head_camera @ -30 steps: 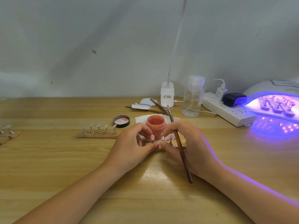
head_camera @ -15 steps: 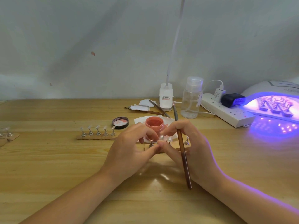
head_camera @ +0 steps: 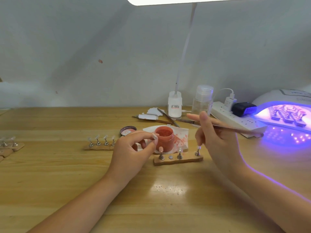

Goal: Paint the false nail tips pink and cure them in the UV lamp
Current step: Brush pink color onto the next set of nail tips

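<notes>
My left hand (head_camera: 134, 148) pinches a small pale nail tip (head_camera: 154, 136) between thumb and forefinger, just left of the open jar of pink gel (head_camera: 164, 138). In front of the jar lies a wooden strip (head_camera: 185, 160) with three metal stands: one pink tip (head_camera: 161, 149) and two pale ones (head_camera: 179, 150), plus one bare magnet spot (head_camera: 170, 156). My right hand (head_camera: 217, 138) hovers above the strip's right end and grips a thin brush (head_camera: 235, 129), its handle pointing right. The UV lamp (head_camera: 286, 101) glows purple at the far right, with holders inside.
A second strip of several clear tips (head_camera: 99, 142) lies left of my left hand, with more at the table's left edge (head_camera: 10, 143). The jar's lid (head_camera: 128, 130), a stained tissue (head_camera: 182, 135), tools (head_camera: 166, 117), a desk-lamp base (head_camera: 175, 105), a clear bottle (head_camera: 202, 98) and a power strip (head_camera: 235, 120) stand behind.
My hands have parted from over the strip. The left one has come away with a tip, leaving a bare spot; the right one has risen to the right, swinging the brush sideways.
</notes>
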Motion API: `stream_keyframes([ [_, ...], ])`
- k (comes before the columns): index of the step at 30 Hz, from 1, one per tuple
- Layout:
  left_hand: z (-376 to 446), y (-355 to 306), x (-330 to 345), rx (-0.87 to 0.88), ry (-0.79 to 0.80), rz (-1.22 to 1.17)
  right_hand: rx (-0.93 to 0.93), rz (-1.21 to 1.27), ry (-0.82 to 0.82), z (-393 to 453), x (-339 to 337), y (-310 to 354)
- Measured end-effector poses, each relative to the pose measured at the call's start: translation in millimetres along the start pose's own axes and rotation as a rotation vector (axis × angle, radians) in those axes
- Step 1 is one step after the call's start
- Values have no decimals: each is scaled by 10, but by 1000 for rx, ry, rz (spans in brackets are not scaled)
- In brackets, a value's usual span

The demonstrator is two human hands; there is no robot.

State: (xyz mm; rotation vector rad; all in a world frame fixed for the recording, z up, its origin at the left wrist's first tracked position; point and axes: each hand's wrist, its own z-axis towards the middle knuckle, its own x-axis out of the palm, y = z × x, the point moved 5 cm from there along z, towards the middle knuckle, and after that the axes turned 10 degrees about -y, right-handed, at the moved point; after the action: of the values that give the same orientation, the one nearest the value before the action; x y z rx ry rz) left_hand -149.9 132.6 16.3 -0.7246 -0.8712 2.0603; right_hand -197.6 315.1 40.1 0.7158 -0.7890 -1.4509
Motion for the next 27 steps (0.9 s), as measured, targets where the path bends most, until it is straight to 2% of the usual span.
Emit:
stream_keyframes([
  [7, 24, 42, 2, -86, 1, -25, 55, -294, 189, 512, 267, -33],
  [19, 23, 6, 7, -72, 15, -34, -123, -704, 404, 506, 615, -78],
  [22, 19, 14, 8, -83, 20, -36, -105, -699, 409, 508, 616, -80],
  [27, 15, 8, 5, -102, 10, -23, 44, -481, 278, 653, 447, -34],
])
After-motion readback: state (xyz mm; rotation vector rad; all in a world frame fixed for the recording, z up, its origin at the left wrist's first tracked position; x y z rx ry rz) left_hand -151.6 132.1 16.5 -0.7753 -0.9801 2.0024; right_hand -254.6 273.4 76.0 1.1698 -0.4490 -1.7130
